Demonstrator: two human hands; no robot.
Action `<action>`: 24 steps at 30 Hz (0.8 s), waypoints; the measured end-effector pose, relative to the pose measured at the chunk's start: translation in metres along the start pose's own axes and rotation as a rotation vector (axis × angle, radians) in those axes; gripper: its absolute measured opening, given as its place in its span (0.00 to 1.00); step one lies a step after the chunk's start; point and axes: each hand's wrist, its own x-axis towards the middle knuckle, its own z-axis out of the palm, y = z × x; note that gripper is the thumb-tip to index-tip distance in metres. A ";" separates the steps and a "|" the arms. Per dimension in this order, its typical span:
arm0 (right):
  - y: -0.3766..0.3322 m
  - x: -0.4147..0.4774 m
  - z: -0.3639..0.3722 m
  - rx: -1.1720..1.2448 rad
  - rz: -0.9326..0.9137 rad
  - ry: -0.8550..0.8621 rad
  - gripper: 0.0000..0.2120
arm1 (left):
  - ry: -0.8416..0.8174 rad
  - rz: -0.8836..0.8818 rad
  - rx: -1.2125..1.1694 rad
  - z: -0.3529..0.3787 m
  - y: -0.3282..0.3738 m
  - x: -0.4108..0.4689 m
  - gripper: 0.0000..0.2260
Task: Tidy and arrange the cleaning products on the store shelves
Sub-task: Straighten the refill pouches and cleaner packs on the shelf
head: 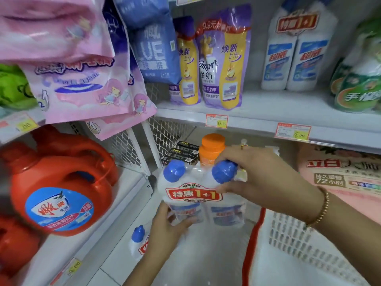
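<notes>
White shrink-wrapped twin-pack of blue-capped bottles is held in mid-air below the white metal shelf. Right hand grasps the top by one cap and left hand grips the base, steadying it. Probably headed next to the matching twin-pack on that shelf.

Glossy film wraps the plastic 2-pack, the red jug is shiny plastic, the divider metal mesh.

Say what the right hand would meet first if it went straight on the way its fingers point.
The right hand grips the shrink-wrapped twin pack of white bottles at its right blue cap. Fingers point leftward, so it would probably meet the pack's left blue cap first; depth is unclear.
</notes>
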 end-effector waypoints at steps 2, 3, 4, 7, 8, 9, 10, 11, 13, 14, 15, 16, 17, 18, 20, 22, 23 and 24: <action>-0.003 0.003 -0.039 -0.028 -0.052 0.109 0.17 | 0.043 0.131 -0.006 0.003 0.041 0.019 0.20; -0.004 0.003 -0.059 -0.042 -0.081 0.178 0.18 | 0.054 0.199 0.005 0.006 0.063 0.029 0.19; -0.003 0.003 -0.077 -0.054 -0.105 0.262 0.18 | 0.057 0.255 0.024 0.011 0.085 0.042 0.20; 0.008 0.001 -0.121 -0.059 -0.114 0.533 0.20 | 0.056 0.403 0.032 0.040 0.148 0.079 0.25; 0.015 0.001 -0.131 -0.040 -0.108 0.613 0.20 | 0.048 0.439 -0.023 0.054 0.168 0.088 0.25; 0.024 0.001 -0.139 -0.018 -0.097 0.682 0.21 | 0.031 0.464 -0.076 0.070 0.186 0.097 0.24; 0.035 0.001 -0.145 0.011 -0.071 0.742 0.21 | 0.006 0.493 -0.123 0.086 0.204 0.103 0.24; 0.048 0.001 -0.149 0.050 -0.029 0.789 0.20 | -0.029 0.517 -0.151 0.102 0.217 0.109 0.23; 0.076 0.000 -0.153 0.082 0.093 0.837 0.17 | -0.099 0.548 -0.187 0.129 0.235 0.120 0.24; 0.090 0.001 -0.153 0.096 0.150 0.849 0.18 | -0.116 0.561 -0.184 0.140 0.238 0.126 0.24; 0.103 0.002 -0.152 0.138 0.190 0.860 0.20 | -0.134 0.572 -0.183 0.149 0.240 0.131 0.25; 0.114 0.003 -0.149 0.201 0.232 0.866 0.21 | -0.148 0.576 -0.181 0.157 0.240 0.138 0.26; 0.124 0.005 -0.144 0.238 0.279 0.864 0.20 | -0.150 0.568 -0.168 0.164 0.238 0.146 0.26; 0.136 0.006 -0.138 0.230 0.326 0.854 0.18 | -0.149 0.561 -0.153 0.170 0.237 0.154 0.26; 0.159 0.008 -0.122 0.138 0.414 0.793 0.12 | -0.152 0.544 -0.113 0.180 0.232 0.171 0.26; 0.182 0.010 -0.110 0.050 0.517 0.700 0.14 | -0.170 0.506 -0.088 0.190 0.229 0.187 0.25; 0.191 0.012 -0.106 0.023 0.567 0.645 0.17 | -0.180 0.473 -0.088 0.195 0.229 0.195 0.25; 0.198 0.015 -0.103 0.000 0.603 0.589 0.20 | -0.194 0.441 -0.089 0.199 0.230 0.203 0.25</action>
